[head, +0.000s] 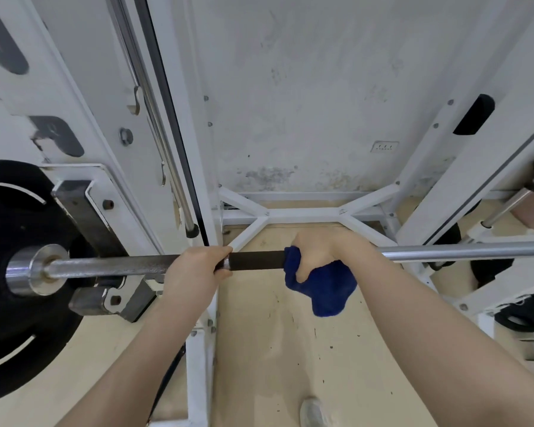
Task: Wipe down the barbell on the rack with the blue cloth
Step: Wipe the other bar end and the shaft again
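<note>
A steel barbell (444, 252) runs level across the view on the white rack (179, 155). Its middle has a dark knurled sleeve (256, 260). My left hand (195, 269) is closed around the bar just left of that dark part. My right hand (324, 251) grips the bar through the blue cloth (324, 288), at the right end of the dark section. The cloth is wrapped around the bar and its loose end hangs below my hand. A black weight plate (10, 272) sits on the bar's left end.
White rack uprights stand left and right, with a cross brace (302, 214) on the floor ahead. A stained white wall is behind. More black plates (524, 315) lie low on the right. A shoe (313, 412) shows on the beige floor below.
</note>
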Available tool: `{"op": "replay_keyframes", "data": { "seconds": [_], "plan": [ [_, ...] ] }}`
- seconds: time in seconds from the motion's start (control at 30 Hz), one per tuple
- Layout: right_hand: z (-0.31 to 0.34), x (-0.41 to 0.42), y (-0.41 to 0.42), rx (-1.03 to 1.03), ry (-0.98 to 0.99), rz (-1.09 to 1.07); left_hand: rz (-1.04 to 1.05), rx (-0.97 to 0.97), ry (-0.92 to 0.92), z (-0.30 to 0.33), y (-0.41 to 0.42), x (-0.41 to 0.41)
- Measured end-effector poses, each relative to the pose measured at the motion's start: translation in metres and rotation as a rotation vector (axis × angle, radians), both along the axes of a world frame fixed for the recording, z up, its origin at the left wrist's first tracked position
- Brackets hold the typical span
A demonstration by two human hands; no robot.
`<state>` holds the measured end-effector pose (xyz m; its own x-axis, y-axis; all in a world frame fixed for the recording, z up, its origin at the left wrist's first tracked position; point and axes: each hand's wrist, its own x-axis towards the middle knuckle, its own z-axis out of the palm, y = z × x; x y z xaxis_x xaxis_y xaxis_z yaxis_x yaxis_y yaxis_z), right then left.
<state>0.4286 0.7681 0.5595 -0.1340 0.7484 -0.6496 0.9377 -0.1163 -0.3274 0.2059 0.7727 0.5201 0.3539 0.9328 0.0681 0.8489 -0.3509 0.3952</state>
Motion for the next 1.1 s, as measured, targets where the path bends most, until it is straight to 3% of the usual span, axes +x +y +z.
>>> {"op": "replay_keyframes", "data": {
  "seconds": [0.07,0.1,0.27,0.37,0.47,0.73,0.83,0.9,1.03,1.1],
  "plan": [
    [0.008,-0.002,0.003,-0.109,0.030,-0.039,-0.001,-0.015,0.025,0.003,-0.002,0.001],
    [0.008,-0.004,0.002,-0.065,-0.021,-0.036,-0.001,-0.018,0.039,0.005,-0.002,0.001],
    [-0.059,-0.025,-0.040,0.860,-0.602,0.016,0.011,-0.024,0.028,0.008,-0.005,0.004],
    [-0.079,-0.034,-0.044,1.086,-0.580,-0.019,0.014,-0.012,0.026,0.008,-0.005,0.004],
    [-0.060,-0.038,-0.027,0.892,-0.567,0.036,0.029,-0.015,-0.017,0.008,-0.006,0.005],
    [-0.020,-0.021,0.011,0.118,-0.091,0.081,-0.006,-0.038,-0.028,0.003,0.000,0.003],
    [-0.014,-0.018,0.016,-0.019,0.011,0.041,0.019,-0.050,-0.054,0.005,-0.002,0.003],
    [-0.019,-0.021,0.008,0.162,-0.083,0.091,0.044,-0.053,-0.077,0.005,-0.004,0.003],
    [-0.057,-0.035,-0.026,0.850,-0.464,0.125,0.016,0.002,-0.105,0.001,-0.008,0.002],
    [-0.066,-0.044,-0.033,1.055,-0.508,0.129,-0.011,0.061,-0.132,-0.003,-0.007,0.000]
  ]
}}
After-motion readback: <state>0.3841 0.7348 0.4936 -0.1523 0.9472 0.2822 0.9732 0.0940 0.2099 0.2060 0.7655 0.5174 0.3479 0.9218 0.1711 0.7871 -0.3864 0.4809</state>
